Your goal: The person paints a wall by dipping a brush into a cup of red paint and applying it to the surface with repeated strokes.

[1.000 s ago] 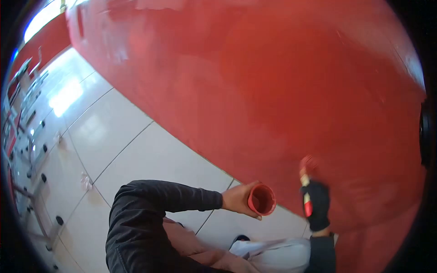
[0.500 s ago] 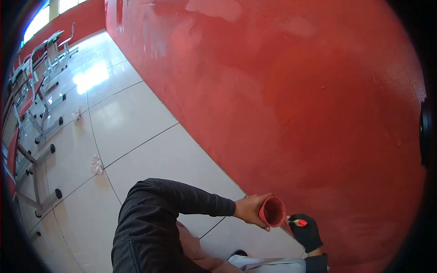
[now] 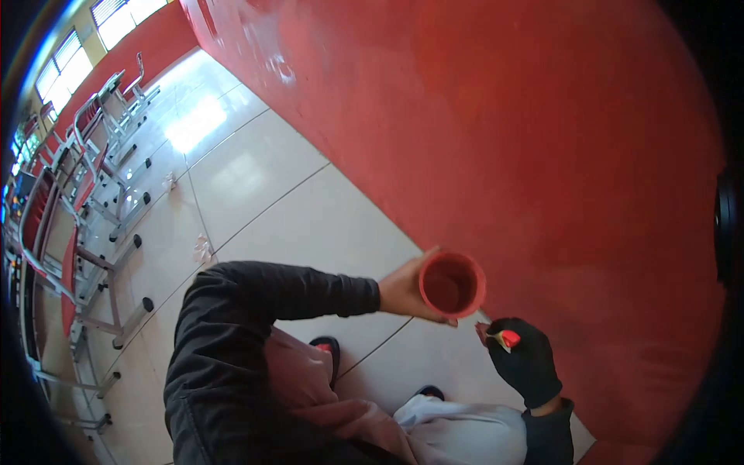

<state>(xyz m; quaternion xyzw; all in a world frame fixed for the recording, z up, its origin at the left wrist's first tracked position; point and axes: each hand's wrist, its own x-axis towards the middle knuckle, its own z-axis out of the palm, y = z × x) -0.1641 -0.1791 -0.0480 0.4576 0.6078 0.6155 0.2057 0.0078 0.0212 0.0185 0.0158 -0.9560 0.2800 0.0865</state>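
Observation:
My left hand, bare below a dark sleeve, is wrapped round a red cup. The cup's open mouth faces up toward me, with a red, shadowed inside. To its lower right, my right hand wears a black glove and is closed on a paintbrush. The red end of its handle points up at me, while the reddish bristle end sits just beyond the fingers on the cup side. Brush and cup are apart. Both hands are beside the red wall.
Pale tiles cover the floor along the wall. Chairs with metal frames stand in a row at left. Crumpled scraps lie on the tiles. My feet, one in a dark sandal, are below me.
The view has tilted, showing more chairs and my feet. The cup appears larger and higher in view, further left. My gloved hand with the paintbrush also appears higher, still right of the cup.

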